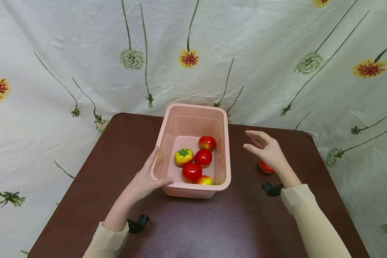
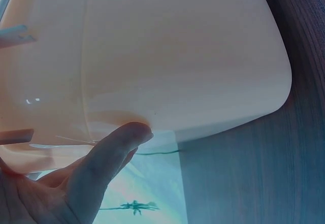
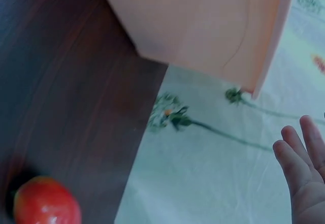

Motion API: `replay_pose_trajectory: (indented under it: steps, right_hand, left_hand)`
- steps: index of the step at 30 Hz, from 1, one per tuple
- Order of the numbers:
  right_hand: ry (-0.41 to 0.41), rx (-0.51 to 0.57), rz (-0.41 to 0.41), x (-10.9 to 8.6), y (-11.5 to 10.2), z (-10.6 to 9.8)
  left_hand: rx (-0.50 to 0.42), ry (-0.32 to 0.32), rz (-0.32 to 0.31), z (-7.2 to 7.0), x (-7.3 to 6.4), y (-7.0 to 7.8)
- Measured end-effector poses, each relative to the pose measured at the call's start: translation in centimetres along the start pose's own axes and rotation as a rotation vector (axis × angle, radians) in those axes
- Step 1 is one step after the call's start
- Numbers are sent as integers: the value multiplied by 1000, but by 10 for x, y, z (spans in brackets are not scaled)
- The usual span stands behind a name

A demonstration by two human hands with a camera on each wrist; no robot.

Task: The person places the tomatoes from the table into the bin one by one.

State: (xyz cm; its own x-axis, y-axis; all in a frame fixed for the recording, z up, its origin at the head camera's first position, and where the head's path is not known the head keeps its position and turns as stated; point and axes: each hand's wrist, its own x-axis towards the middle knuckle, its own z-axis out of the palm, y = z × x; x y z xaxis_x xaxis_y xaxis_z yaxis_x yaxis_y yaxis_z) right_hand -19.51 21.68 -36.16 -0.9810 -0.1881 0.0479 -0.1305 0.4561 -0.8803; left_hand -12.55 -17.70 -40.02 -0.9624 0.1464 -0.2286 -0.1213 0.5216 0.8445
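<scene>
A pink plastic bin stands on the table. Inside it lie several shiny red and yellow tomatoes; one yellow tomato shows its green leafy top. My left hand grips the bin's near left corner, thumb along the front rim and fingers at the left side. In the left wrist view a digit presses against the bin's wall. To the right of the bin, my right hand hovers with fingers loosely bent and nothing in it. Partly behind that hand, a red tomato lies on the table; the right wrist view shows this tomato too.
The dark brown wooden table has rounded far corners. Behind and around it hangs a pale cloth printed with flowers, close to the bin's far end. Black straps show at both wrists.
</scene>
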Motion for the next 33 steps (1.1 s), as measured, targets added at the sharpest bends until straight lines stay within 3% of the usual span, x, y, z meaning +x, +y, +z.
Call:
replay_pose_trajectory:
  steps: [22,33]
  right_hand:
    - [29,-112,184,-14,57,-31]
    - [33,-274,273,-18,85,-36]
  left_hand:
    - [-26,-18,29,-1,-1,4]
    - [-31,-12,21,-1,-3,7]
